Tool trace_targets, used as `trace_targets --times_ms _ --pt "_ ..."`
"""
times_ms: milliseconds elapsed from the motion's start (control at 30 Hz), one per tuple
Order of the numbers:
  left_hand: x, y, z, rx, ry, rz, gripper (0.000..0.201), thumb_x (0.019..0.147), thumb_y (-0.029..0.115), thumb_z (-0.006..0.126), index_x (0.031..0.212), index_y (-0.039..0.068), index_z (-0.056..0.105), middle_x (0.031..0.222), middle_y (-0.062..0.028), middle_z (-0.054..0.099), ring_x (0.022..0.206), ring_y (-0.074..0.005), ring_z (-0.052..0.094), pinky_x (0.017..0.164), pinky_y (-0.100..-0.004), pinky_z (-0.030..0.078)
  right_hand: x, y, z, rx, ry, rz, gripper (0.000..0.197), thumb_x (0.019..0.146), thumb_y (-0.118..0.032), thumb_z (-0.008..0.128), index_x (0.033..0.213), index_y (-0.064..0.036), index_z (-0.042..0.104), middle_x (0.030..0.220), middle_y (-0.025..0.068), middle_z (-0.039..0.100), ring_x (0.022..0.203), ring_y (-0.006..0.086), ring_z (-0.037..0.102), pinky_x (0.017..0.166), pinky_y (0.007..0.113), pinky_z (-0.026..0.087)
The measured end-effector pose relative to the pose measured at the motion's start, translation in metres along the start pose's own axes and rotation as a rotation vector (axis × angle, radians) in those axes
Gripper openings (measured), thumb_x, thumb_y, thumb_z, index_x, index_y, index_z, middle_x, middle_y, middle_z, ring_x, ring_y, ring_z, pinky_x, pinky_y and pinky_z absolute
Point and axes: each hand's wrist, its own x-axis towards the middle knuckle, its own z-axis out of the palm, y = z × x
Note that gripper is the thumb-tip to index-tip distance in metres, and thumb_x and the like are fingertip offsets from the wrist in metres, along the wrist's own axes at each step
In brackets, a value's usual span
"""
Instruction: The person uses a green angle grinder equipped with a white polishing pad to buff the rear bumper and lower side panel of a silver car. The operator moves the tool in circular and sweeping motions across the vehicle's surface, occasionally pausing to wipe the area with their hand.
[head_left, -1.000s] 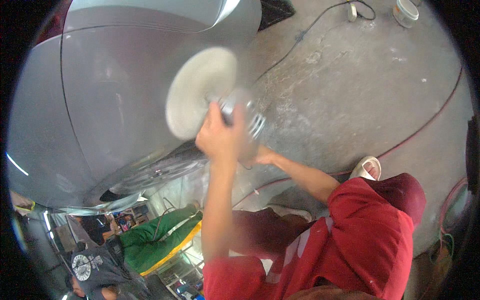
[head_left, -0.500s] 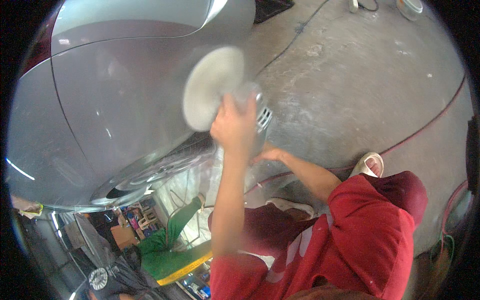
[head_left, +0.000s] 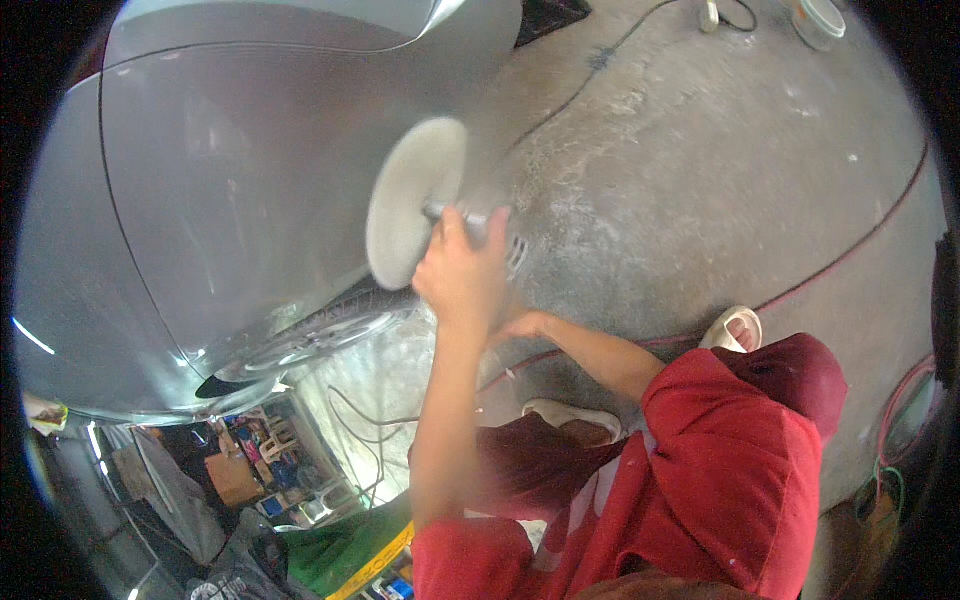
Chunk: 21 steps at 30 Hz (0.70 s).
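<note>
My left hand (head_left: 460, 268) is closed around the front of an electric polisher (head_left: 516, 256), just behind its round, pale pad (head_left: 415, 200). Lower down, my right hand (head_left: 522, 326) grips the rear of the tool, its fingers mostly hidden behind my left hand and arm. The pad stands edge-up and tilted beside the grey car body (head_left: 250, 150); I cannot tell whether it touches the paint. Motion blurs the tool's body.
Below the pad is a car wheel (head_left: 310, 345). A red hose (head_left: 840, 262) and a dark cable (head_left: 570, 98) cross the concrete floor. A white bucket (head_left: 820, 22) stands far right. Another person in green (head_left: 345, 545) is at lower left, near cluttered shelves (head_left: 265, 455).
The polisher has moved slightly down and left, both hands with it, and its pad shows narrower. The other person has shifted toward the lower edge, their leg now out of the gap.
</note>
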Motion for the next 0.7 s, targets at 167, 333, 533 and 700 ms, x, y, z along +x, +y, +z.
trace_targets --times_ms 167,333,533,700 --pt "-0.041 -0.065 -0.021 -0.170 0.141 -0.092 0.038 0.086 0.041 0.063 0.091 0.004 0.055 0.067 -0.0150 0.060 0.059 -0.0323 0.059 0.056 -0.0434 0.044 0.001 -0.017 0.022 -0.002 0.128 -0.098 0.080 0.060 -0.021 0.085 0.128 -0.0004 0.048 0.125 0.0163 0.058 0.113 0.0274 0.055 0.099 0.039 0.042" --pt "-0.060 -0.120 -0.061 -0.397 0.478 -0.298 0.041 0.097 0.037 0.048 0.098 -0.003 0.054 0.070 -0.0091 0.053 0.067 -0.0178 0.047 0.064 -0.0331 0.042 -0.008 -0.076 0.029 -0.104 0.327 -0.213 0.089 0.056 -0.013 0.085 0.133 -0.0029 0.042 0.119 0.0157 0.060 0.111 0.0271 0.057 0.098 0.038 0.043" --pt "-0.054 -0.143 -0.096 -0.635 0.593 -0.551 0.052 0.102 0.041 0.032 0.111 -0.006 0.053 0.101 -0.0185 0.056 0.093 -0.0250 0.051 0.086 -0.0357 0.041 -0.056 -0.196 -0.014 -0.451 0.326 -0.302 0.089 0.061 -0.014 0.078 0.139 -0.0178 0.035 0.110 0.0164 0.065 0.102 0.0362 0.063 0.087 0.044 0.050" --pt "-0.002 -0.088 -0.096 -0.687 0.744 -0.580 0.052 0.101 0.041 0.036 0.115 -0.007 0.051 0.103 -0.0172 0.056 0.097 -0.0243 0.050 0.091 -0.0367 0.038 -0.103 -0.257 -0.082 -0.729 0.405 -0.270 0.093 0.060 -0.013 0.078 0.141 -0.0177 0.033 0.108 0.0185 0.065 0.099 0.0388 0.063 0.086 0.045 0.051"
